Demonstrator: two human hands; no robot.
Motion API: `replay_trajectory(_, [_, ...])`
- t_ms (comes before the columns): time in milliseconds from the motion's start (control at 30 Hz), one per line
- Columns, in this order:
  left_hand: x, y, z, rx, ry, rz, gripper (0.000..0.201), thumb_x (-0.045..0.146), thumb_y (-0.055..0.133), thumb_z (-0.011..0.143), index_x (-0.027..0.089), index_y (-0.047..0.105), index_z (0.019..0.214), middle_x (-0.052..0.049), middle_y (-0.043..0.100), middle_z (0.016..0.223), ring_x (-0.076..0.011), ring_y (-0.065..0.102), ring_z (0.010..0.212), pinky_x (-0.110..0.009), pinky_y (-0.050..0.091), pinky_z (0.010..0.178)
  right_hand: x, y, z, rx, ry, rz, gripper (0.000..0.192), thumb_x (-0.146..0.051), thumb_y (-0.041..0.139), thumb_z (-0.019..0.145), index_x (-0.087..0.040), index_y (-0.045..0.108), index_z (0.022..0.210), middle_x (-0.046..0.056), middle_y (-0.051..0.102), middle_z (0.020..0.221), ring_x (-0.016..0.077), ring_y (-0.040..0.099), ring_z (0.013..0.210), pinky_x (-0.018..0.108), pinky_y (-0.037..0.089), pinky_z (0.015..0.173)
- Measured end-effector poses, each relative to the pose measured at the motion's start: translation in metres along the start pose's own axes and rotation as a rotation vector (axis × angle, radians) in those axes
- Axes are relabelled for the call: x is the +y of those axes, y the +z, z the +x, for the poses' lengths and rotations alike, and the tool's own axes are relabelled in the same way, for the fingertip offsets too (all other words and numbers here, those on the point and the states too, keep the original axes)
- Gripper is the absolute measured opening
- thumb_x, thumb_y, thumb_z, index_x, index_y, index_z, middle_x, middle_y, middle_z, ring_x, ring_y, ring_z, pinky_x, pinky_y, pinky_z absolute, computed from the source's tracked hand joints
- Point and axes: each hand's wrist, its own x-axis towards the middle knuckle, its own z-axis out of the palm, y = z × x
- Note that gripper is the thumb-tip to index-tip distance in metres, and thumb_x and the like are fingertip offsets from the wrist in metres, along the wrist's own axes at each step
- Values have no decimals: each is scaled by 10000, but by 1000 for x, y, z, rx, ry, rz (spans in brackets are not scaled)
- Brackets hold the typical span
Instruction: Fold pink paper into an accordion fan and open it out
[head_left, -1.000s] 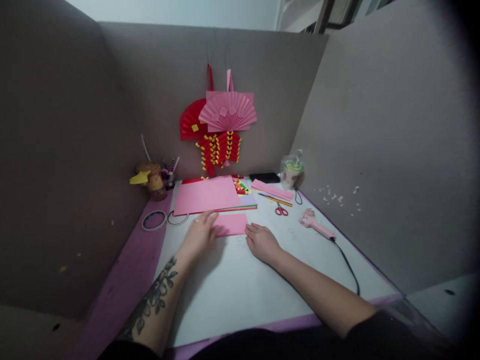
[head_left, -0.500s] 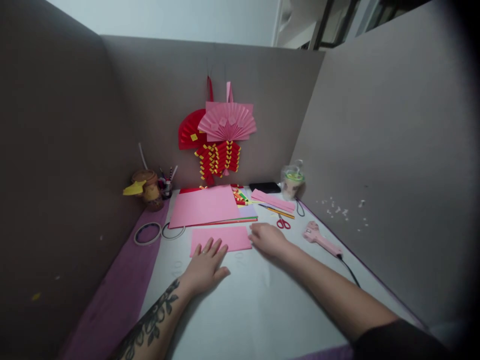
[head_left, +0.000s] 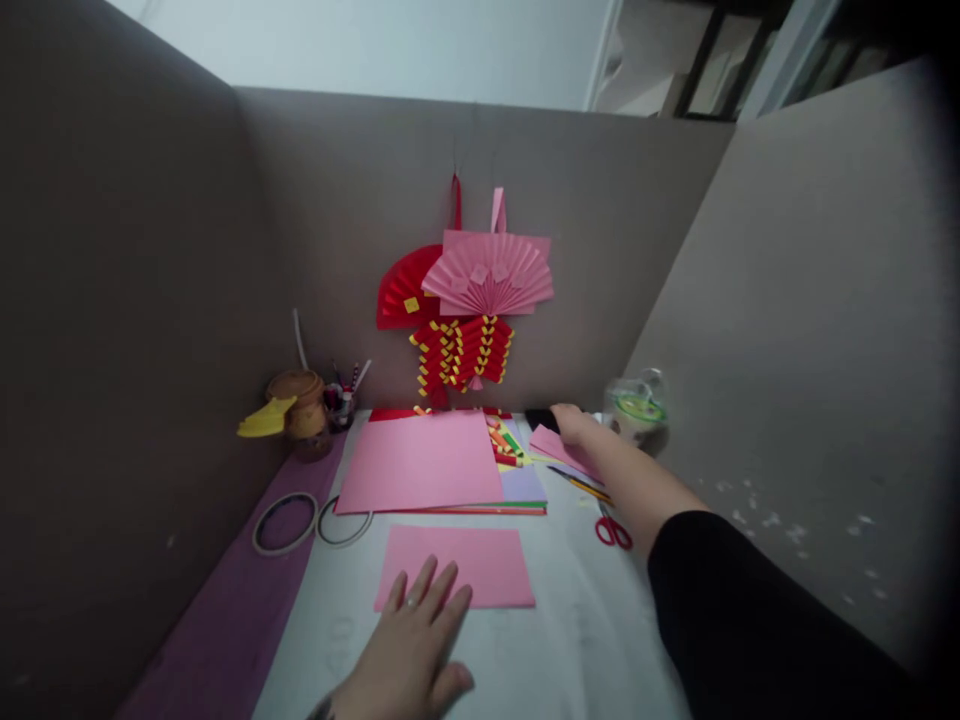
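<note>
My left hand (head_left: 416, 635) lies with its fingers spread on the lower edge of a folded pink paper sheet (head_left: 469, 560). At the back right, my right hand (head_left: 574, 423) reaches over the pink paper strips (head_left: 562, 452), beside a flat black object (head_left: 538, 417) that looks like a phone. Most of its fingers are hidden behind the hand, so I cannot tell whether it grips anything. Red-handled scissors (head_left: 613, 532) and pencils (head_left: 581, 486) lie below the right forearm, which partly covers them.
A large pink sheet (head_left: 420, 470) tops a stack of coloured paper. Two tape rolls (head_left: 285, 524) lie at left, near a brown cup (head_left: 306, 410) and pen holder (head_left: 343, 405). A lidded drink cup (head_left: 636, 410) stands at back right. Paper fans (head_left: 491, 275) hang on the partition.
My right hand has left the small pink sheet's right edge and moved away to the back right. My left hand stays on the sheet. The whole view has shifted.
</note>
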Motion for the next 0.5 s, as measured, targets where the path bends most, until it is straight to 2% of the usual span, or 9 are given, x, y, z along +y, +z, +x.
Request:
replay_trajectory(167, [-10,5,14,-84,-4,5,710,445,546,821,321,225,1442,-58,138,1528,-350,74,1395,-611,125,1087,17,4,38,-107,-73,-20,689,-50,742,515,-172,562,1169,172,497,1274,326,485,1175,428,417,922])
replay_trajectory(300, [-13,10,17,-97,-8,24,737,424,573,812,333,204,1444,-48,115,1529,-346,63,1397,-616,125,1085,29,4,52,-198,-117,-46,831,-106,800,401,-181,552,1190,162,451,1323,347,457,1199,416,416,939])
replay_trajectory(367, [-12,7,15,-105,-10,14,742,398,578,807,332,204,1444,-41,114,1531,-340,52,1398,-613,119,1088,32,4,54,-229,-131,-52,876,-152,816,377,-161,533,1206,172,448,1319,352,451,1202,405,424,934])
replay_trajectory(500, [-6,-3,12,-129,-11,-11,748,333,571,795,315,205,1447,-36,100,1532,-331,34,1400,-605,101,1095,30,3,52,-222,-167,-48,860,-227,807,414,-108,494,1206,186,506,1228,322,527,1102,368,452,890])
